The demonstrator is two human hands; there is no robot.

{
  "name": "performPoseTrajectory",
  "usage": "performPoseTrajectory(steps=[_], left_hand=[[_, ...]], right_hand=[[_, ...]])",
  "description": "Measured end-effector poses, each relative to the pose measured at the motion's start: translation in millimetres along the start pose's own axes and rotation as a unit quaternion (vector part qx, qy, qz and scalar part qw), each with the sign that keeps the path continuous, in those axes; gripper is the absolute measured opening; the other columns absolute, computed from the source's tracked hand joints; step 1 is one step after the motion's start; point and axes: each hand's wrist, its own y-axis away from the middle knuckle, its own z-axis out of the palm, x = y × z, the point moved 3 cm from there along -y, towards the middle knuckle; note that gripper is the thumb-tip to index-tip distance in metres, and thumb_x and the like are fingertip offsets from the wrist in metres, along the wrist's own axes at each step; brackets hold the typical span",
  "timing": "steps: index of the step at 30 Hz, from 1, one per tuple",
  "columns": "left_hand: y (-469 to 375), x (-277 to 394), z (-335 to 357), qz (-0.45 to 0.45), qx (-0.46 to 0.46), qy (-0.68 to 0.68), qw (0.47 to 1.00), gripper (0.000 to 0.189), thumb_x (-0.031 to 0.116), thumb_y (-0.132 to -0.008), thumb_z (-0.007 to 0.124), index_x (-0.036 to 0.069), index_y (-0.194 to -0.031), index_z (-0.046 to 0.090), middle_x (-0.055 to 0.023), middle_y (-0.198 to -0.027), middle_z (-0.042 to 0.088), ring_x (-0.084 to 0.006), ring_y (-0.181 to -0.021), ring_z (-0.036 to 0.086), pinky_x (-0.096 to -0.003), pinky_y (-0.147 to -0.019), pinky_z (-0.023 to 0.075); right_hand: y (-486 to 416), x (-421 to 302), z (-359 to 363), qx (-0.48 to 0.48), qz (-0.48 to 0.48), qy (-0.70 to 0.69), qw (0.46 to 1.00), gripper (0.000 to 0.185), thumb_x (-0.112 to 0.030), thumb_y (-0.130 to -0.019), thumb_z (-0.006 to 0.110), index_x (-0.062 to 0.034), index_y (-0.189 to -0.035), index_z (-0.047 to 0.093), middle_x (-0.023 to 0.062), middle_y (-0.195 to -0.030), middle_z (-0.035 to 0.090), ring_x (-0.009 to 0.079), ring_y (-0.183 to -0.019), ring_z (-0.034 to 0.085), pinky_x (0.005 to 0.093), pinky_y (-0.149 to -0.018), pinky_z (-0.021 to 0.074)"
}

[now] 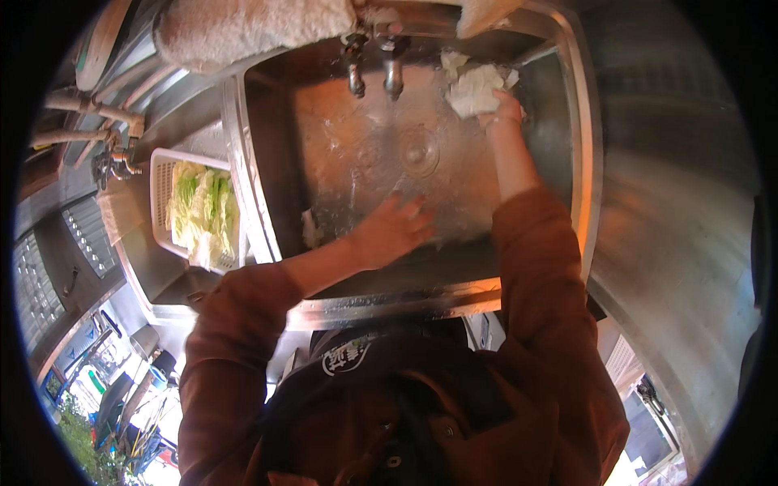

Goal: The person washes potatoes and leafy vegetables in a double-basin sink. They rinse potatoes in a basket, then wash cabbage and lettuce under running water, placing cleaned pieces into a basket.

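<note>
My right hand (pixel 503 112) grips pale cabbage leaves (pixel 477 91) in the far right corner of a stainless steel sink basin (pixel 371 140). With its fingers spread and nothing in it, my left hand (pixel 395 231) is over the near middle of the basin. Shallow water lies on the basin floor around the round drain (pixel 419 152). A small pale leaf scrap (pixel 312 228) rests by the near left wall. To the left, a white plastic basket (pixel 161 200) holds long cabbage leaves (pixel 203 206) in the smaller neighbouring basin.
Two metal faucets (pixel 394 79) reach over the sink's far edge. A whitish towel (pixel 255 30) is draped beyond it. Pipes with a tap (pixel 124 159) stand at the left. The sink's raised rim (pixel 580 152) borders a broad steel surface (pixel 662 182) on the right.
</note>
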Motion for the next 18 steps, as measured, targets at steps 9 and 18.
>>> performPoseTrajectory(steps=[9,18], left_hand=[[-47.7,-50.8,63.6,-0.103,-0.185,-0.068,0.975,0.02,0.011,-0.071,0.056,0.006,-0.089,0.061,-0.007,-0.088,0.064,-0.0257,-0.081,0.061,-0.041,-0.085,0.0425],[51.5,-77.3,7.1,-0.468,-0.112,0.278,0.831,0.035,0.012,-0.07,0.064,0.01,-0.105,0.059,-0.0133,-0.096,0.063,-0.0292,-0.089,0.06,-0.0343,-0.077,0.0472]], right_hand=[[41.6,-27.5,16.8,-0.22,-0.01,-0.075,0.973,0.036,-0.012,-0.073,0.048,-0.0041,-0.108,0.052,0.0122,-0.101,0.057,0.0306,-0.099,0.052,0.0482,-0.088,0.0415],[-6.0,40.0,95.6,-0.171,0.058,-0.142,0.973,0.03,-0.007,-0.081,0.045,-0.0037,-0.11,0.051,0.0108,-0.113,0.055,0.0291,-0.105,0.051,0.045,-0.094,0.0385]])
